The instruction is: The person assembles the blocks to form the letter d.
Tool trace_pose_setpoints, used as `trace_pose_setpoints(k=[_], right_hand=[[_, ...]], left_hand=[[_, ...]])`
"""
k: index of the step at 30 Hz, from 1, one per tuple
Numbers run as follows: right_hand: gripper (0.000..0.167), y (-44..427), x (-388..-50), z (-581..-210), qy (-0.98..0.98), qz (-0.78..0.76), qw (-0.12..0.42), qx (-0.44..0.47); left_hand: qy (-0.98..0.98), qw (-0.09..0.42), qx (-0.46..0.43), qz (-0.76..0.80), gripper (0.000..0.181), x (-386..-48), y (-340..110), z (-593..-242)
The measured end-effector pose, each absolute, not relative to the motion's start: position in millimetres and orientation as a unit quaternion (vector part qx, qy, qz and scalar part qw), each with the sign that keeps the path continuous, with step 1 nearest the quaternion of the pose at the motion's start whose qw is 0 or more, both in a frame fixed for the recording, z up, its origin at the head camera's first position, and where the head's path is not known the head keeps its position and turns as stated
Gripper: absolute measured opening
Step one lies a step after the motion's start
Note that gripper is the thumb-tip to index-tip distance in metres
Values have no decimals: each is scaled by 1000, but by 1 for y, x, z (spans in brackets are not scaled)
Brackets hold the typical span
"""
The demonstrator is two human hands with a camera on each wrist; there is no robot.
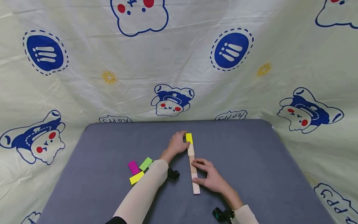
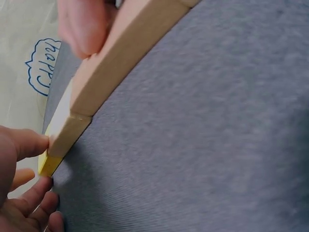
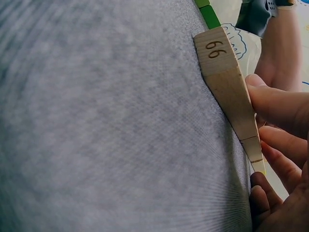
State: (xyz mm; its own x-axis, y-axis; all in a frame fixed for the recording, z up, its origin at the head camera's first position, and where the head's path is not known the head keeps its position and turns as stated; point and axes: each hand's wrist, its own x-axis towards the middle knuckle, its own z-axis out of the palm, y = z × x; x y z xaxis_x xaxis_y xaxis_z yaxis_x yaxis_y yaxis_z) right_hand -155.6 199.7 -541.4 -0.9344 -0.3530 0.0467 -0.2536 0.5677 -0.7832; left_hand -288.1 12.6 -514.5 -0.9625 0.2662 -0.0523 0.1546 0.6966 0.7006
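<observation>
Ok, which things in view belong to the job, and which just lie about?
In use: left hand, right hand, far yellow block, three plain blocks lined up with it.

Apparently just lying about: magenta block, green block, near yellow block.

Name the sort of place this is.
Probably an indoor recording setup, though the wider room is hidden: a gray tabletop, a cartoon-print sheet hanging behind it, and black wrist-worn devices on both arms.

The left grip [image 1: 177, 143] lies farther forward than the right grip [image 1: 211, 178], thumb spread from fingers on both.
</observation>
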Motion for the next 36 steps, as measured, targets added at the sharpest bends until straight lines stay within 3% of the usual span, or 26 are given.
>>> trace_pose_setpoints(k=[10,22,36], right_hand=[[61,200,-157,-542,885,-426,59,-177],[61,199,-156,-544,887,-430,49,-161],[61,200,-158,-544,891,-417,42,-174]], left_hand=[[908,49,120,398,64,-268,4,-510],[895,-2,122,429,67,-208,-34,-487],[876,-119,109,456,62,-144,-109,-501]])
